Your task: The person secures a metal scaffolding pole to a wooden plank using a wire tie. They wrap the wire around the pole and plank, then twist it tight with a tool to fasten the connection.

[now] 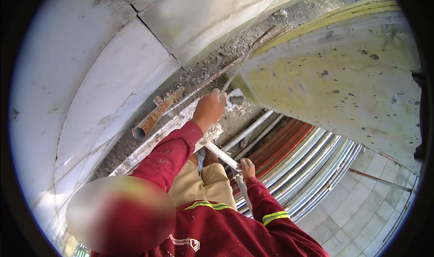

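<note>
- Your left hand (210, 109) is closed around a thin rod (246, 57), slanting past the near corner of the yellowish panel (325, 81).
- Your right hand (246, 169) curls against a pale pole (221, 156); its grip cannot be told.

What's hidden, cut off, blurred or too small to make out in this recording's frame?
All in the head view:
- Thin rod: its lower end, hidden by the left hand.
- Right hand: its own back hides how its fingers meet the pale bar.
- Silver pipes: upper ends, hidden by the yellowish panel.
- Blurred oval, lower left: whatever it covers.
</note>
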A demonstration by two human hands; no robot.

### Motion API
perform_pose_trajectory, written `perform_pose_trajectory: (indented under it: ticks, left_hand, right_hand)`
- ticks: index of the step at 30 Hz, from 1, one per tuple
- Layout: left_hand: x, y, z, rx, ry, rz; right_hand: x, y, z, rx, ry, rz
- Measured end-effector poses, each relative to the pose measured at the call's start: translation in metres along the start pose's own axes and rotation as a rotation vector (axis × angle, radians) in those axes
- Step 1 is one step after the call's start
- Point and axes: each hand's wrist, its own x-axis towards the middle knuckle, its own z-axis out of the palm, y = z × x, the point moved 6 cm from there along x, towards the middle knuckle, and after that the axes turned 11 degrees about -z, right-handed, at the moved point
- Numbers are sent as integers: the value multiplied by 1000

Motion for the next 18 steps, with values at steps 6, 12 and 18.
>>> perform_pose_trajectory:
  ticks: [6,12,18]
  left_hand:
    - [-16,-31,18,-832,-480,-504]
    - [-4,-5,-16,177,-86,-46]
    - [5,-2,-25,-39,-380,-258]
  right_hand:
    - [-67,103,-21,219,96,295]
    - [-42,20,12,99,-23,215]
    - [-7,-43,16,156,-44,96]
